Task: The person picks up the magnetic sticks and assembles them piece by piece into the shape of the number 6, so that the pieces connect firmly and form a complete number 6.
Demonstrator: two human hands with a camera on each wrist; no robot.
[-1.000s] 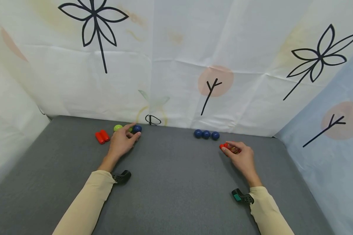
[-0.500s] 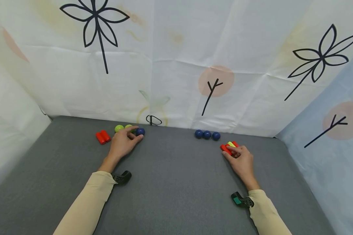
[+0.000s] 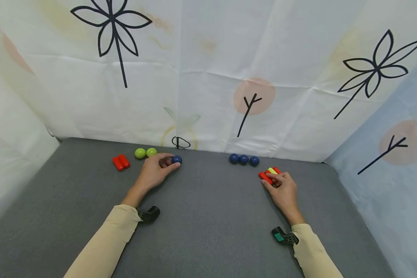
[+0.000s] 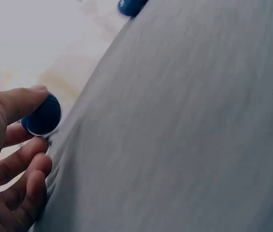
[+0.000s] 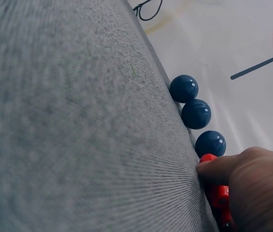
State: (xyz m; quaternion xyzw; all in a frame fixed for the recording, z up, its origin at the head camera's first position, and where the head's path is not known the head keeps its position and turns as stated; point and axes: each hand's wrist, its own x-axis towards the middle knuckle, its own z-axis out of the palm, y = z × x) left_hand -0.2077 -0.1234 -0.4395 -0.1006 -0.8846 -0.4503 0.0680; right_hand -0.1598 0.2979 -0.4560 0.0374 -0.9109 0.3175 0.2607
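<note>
My left hand (image 3: 155, 170) pinches a dark blue ball (image 3: 177, 159) between thumb and fingers, to the right of two lime-green balls (image 3: 146, 153). In the left wrist view the thumb lies on top of that blue ball (image 4: 44, 115), and the other fingers curl below it. On the right, my right hand (image 3: 284, 193) holds a red cylinder (image 3: 265, 177) between thumb and index finger, at the left end of a group of red and yellow cylinders (image 3: 273, 171). The right wrist view shows the thumb against a red cylinder (image 5: 208, 158); my hand hides part of the group.
Three blue balls (image 3: 244, 159) sit in a row near the back edge, just left of the right-hand cylinders. Two red cylinders (image 3: 121, 162) lie side by side at the far left of the grey table (image 3: 208, 216). A white printed cloth (image 3: 208, 108) hangs behind.
My left hand has carried the blue ball rightward, away from the green balls, which now show fully. The right hand's fingers have shifted to the left red cylinder, uncovering the yellow one.
</note>
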